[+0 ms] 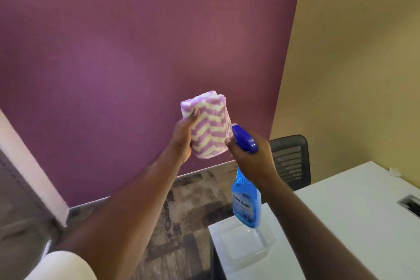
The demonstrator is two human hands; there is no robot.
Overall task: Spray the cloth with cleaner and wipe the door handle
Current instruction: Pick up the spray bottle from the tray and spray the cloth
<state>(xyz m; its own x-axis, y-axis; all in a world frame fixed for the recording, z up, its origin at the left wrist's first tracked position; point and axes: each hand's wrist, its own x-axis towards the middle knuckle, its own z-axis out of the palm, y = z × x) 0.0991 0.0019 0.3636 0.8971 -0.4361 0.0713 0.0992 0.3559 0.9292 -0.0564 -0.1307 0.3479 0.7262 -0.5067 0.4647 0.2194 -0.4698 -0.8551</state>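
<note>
A folded cloth [208, 124] with purple and cream zigzag stripes is held up in front of the purple wall by my left hand [183, 137], thumb on its front face. My right hand [252, 158] grips the neck of a blue spray bottle [245, 202], a finger on the trigger. The bottle's dark blue spray head [243, 138] points left at the cloth, its nozzle almost touching the cloth's right edge. The bottle hangs over the table's near corner. No door handle shows in this view.
A white table [354, 216] fills the lower right, with a clear shallow tray [247, 243] on its near corner and a cable slot [410, 203] at the right edge. A dark mesh chair [291, 161] stands behind it. A door frame [27, 166] runs along the left. The floor is patterned carpet.
</note>
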